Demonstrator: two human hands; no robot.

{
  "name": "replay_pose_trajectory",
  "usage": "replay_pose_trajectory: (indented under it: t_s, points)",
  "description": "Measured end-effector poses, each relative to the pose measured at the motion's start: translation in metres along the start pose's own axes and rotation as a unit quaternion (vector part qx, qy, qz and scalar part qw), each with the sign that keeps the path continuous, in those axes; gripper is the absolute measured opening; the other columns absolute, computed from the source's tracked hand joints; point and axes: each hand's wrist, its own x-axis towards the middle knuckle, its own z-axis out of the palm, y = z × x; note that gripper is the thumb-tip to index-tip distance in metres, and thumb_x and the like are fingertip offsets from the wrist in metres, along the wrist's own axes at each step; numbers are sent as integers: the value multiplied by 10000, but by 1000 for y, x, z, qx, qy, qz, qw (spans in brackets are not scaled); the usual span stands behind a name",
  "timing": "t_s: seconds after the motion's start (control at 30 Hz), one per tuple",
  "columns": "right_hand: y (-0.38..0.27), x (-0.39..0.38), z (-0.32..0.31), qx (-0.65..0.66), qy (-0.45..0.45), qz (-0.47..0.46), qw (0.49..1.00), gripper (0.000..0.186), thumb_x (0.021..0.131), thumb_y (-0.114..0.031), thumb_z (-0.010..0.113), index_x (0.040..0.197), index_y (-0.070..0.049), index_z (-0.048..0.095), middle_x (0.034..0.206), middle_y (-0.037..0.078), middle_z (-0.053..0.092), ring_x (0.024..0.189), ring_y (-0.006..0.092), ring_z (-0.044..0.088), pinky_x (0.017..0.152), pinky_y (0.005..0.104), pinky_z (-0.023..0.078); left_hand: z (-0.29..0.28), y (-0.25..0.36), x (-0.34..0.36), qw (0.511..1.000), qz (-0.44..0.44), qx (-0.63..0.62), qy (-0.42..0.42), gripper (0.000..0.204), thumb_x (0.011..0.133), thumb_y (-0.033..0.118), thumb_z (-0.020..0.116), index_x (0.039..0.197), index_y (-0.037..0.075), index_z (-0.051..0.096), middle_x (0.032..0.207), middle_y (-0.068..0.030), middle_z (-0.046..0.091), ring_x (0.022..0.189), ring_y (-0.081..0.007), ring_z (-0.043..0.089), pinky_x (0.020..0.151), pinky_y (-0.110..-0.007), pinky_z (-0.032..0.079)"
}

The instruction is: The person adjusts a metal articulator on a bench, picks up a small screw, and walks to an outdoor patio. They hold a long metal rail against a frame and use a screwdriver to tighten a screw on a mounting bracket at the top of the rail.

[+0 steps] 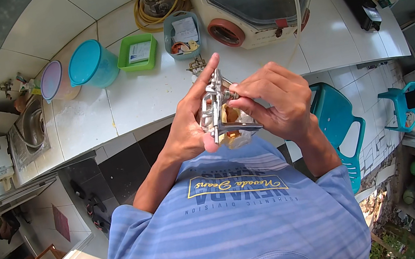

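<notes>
In front of my chest I hold a silver metal dental articulator (216,92), its frame tilted upright. My left hand (186,124) wraps round its left side, with one finger stretched up past the top of the frame. My right hand (284,98) pinches a small metal part on the frame's right side between thumb and fingertips. Within the frame sits a yellowish and white plaster cast (237,138), partly covered by metal bars and my right hand. Behind the frame, a brassy metal piece (197,65) shows on the counter.
On the white tiled counter (141,102) stand a turquoise-lidded tub (86,62), a purple-lidded tub (52,81), a green tray (137,53) and a grey-blue basket (182,31). A blasting cabinet (252,5) stands behind. A teal chair (336,126) is to the right, a sink (32,125) far left.
</notes>
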Motion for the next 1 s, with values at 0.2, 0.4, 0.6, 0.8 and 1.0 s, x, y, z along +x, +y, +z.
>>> replay_pose_trajectory:
  t_s: [0.2,0.4,0.6,0.8,1.0]
  points:
    - [-2,3,-8,45,2,-17,999,292,678,-171,870,899,-55,719,813,55,722,693,206,669,604,290,527,-1,-5,7,993,117,-9,-33,1633,301,711,850,1565,1,100,1182,-145,622,1100,-221,622,981,-346,477]
    - [-8,5,-11,37,-2,-37,999,309,653,-166,879,897,-61,719,809,37,717,703,200,664,585,294,533,-1,-14,10,985,163,-16,-51,1634,306,678,875,1558,-13,85,1187,-198,632,1111,-267,634,988,-386,488]
    - [-14,4,-14,45,10,-61,997,287,646,-151,879,858,-51,715,791,32,710,680,197,659,567,294,540,-2,-19,15,966,249,11,-73,1624,326,654,888,1547,-40,72,1187,-248,628,1108,-299,647,972,-419,510]
    - [-15,0,-12,36,37,-79,996,270,631,-173,856,837,-71,715,772,3,683,686,153,630,546,266,531,-1,-20,17,949,302,30,-89,1611,349,659,872,1541,-57,59,1160,-267,636,1094,-309,656,931,-407,534]
    - [-19,-1,-13,18,39,-81,996,248,656,-167,845,846,-71,717,754,5,677,684,151,631,545,264,523,-2,-20,17,942,317,58,-93,1617,347,675,857,1539,-62,51,1150,-274,638,1080,-312,663,908,-397,546]
